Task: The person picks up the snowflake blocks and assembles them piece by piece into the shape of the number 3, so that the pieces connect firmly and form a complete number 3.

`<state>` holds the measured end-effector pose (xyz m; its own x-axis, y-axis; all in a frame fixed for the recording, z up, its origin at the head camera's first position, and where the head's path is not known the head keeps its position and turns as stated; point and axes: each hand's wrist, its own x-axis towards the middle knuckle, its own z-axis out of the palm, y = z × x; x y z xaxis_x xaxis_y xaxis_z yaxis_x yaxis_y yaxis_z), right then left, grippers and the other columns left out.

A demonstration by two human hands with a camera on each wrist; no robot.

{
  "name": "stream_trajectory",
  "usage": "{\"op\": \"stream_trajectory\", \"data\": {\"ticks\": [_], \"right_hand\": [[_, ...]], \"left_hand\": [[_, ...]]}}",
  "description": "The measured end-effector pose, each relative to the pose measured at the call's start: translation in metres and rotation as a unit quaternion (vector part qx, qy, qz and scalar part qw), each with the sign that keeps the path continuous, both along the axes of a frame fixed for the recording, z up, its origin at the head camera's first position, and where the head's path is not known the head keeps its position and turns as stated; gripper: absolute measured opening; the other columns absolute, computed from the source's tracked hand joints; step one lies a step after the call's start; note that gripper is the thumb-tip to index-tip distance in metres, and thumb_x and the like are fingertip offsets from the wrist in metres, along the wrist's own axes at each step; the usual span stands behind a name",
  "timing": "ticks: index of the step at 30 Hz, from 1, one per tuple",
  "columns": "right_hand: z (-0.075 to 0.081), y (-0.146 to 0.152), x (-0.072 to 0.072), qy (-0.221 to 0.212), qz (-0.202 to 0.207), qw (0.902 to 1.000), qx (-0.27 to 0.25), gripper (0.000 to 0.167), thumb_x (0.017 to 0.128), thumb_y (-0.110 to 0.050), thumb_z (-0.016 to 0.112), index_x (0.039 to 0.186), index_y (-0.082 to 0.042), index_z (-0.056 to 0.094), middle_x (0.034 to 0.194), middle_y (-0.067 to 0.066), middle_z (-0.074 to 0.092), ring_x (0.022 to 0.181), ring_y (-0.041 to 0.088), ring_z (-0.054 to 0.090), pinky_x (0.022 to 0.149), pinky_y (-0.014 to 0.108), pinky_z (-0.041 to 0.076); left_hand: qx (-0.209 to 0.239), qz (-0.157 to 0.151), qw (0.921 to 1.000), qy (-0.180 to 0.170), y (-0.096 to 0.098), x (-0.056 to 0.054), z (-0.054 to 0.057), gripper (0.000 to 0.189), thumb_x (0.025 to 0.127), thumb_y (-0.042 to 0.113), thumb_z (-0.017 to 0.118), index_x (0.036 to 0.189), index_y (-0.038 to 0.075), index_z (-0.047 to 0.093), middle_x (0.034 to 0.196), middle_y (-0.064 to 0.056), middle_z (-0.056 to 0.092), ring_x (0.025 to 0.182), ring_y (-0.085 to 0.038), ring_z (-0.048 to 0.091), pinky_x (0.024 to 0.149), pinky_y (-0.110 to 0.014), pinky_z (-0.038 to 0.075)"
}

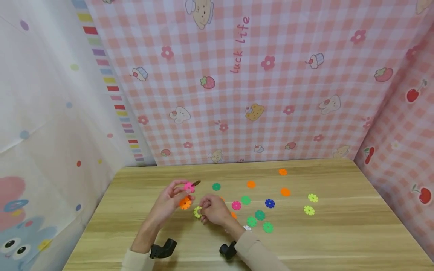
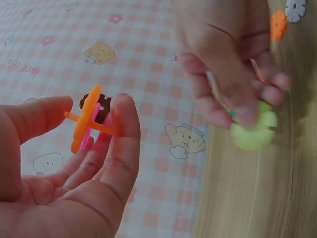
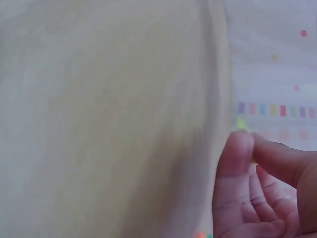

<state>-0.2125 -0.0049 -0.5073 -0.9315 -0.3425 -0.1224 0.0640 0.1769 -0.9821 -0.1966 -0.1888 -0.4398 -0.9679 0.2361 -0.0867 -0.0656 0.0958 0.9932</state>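
My left hand (image 1: 166, 205) holds a small cluster of joined, notched flower-shaped discs between thumb and fingers. In the left wrist view, an orange disc (image 2: 86, 121) is crossed by another orange piece, with a pink disc (image 2: 92, 130) and a brown disc (image 2: 104, 110) behind. Close to its right, my right hand (image 1: 217, 211) pinches a yellow-green disc (image 2: 253, 131) between thumb and fingertips. That disc (image 3: 241, 124) is mostly covered by the fingers in the right wrist view. The cluster and the yellow-green disc are apart.
Loose discs lie on the wooden table (image 1: 339, 237) right of my hands: several green (image 1: 260, 215) and orange (image 1: 251, 184), a pink one (image 1: 236, 205), a blue one (image 1: 269, 203), two yellow-green (image 1: 309, 210). A white disc (image 1: 247, 228) is partly behind the right forearm. Checked cloth (image 1: 288, 86) hangs behind.
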Motion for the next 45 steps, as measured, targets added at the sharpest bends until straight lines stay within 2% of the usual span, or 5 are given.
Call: {"op": "stream_trajectory", "data": {"ticks": [7,13,22,30,45], "right_hand": [[0.022,0.032,-0.003,0.029,0.000,0.9975,-0.065,0.021,0.091,0.009,0.061,0.111,0.008,0.060,0.087,0.022,0.067,0.077,0.039,0.071,0.070,0.043,0.061],[0.041,0.059,0.000,0.031,-0.031,0.9942,-0.099,0.026,0.093,0.009,0.059,0.119,0.008,0.058,0.095,0.024,0.067,0.079,0.031,0.071,0.078,0.044,0.060],[0.062,0.084,0.008,0.034,-0.096,0.9888,-0.109,0.029,0.094,0.005,0.060,0.123,0.000,0.060,0.098,0.018,0.069,0.083,0.027,0.073,0.083,0.047,0.058],[0.063,0.091,0.011,0.041,-0.098,0.9887,-0.105,0.029,0.094,0.006,0.060,0.123,0.001,0.060,0.097,0.018,0.069,0.082,0.027,0.073,0.080,0.041,0.059],[0.060,0.090,0.014,0.028,-0.097,0.9867,-0.128,0.028,0.093,0.005,0.062,0.121,0.001,0.059,0.097,0.018,0.067,0.087,0.029,0.074,0.082,0.043,0.059]], "left_hand": [[-0.013,-0.035,0.9990,0.023,0.007,-0.001,-0.003,0.042,0.102,0.017,0.055,0.143,0.009,0.047,0.123,-0.017,0.064,0.106,-0.036,0.064,0.087,-0.034,0.056],[-0.014,-0.042,0.9988,0.021,0.013,0.000,-0.002,0.043,0.101,0.014,0.056,0.143,0.007,0.047,0.119,-0.017,0.065,0.101,-0.027,0.067,0.089,-0.041,0.056],[0.002,-0.067,0.9974,0.025,0.030,0.001,-0.002,0.044,0.101,0.014,0.056,0.143,0.007,0.046,0.124,-0.019,0.064,0.106,-0.033,0.066,0.090,-0.036,0.056],[0.004,-0.091,0.9956,0.019,0.042,0.002,-0.003,0.044,0.101,0.013,0.056,0.143,0.005,0.047,0.122,-0.019,0.064,0.102,-0.023,0.068,0.093,-0.045,0.054],[-0.001,-0.106,0.9941,0.024,0.051,0.002,-0.005,0.042,0.101,0.010,0.054,0.143,0.008,0.048,0.127,-0.029,0.058,0.104,-0.030,0.066,0.094,-0.043,0.054]]}}
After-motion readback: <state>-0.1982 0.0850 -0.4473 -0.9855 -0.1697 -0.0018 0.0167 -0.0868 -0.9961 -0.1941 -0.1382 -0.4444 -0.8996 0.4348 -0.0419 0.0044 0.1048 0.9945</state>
